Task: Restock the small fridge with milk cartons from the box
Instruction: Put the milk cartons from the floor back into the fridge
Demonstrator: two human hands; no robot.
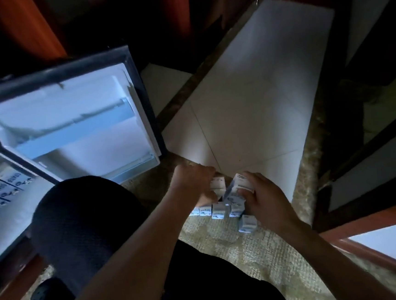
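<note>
Several small white-and-blue milk cartons [218, 211] stand in a cluster on the patterned floor in front of me. My left hand [193, 180] curls its fingers round one carton [218, 184] at the far side of the cluster. My right hand [262, 195] grips a tilted carton [241, 182] beside it. One carton [246, 223] stands apart, under my right wrist. The small fridge [4, 214] is at the left with its door [70, 127] swung wide; several cartons [1, 185] lie on its shelf. No box shows.
My bent knee [83, 222] in dark cloth sits between the fridge and the cartons. White floor tiles [248, 112] stretch ahead. Dark wooden furniture [370, 134] runs along the right, and a red-brown wooden edge [368, 249] lies at the lower right.
</note>
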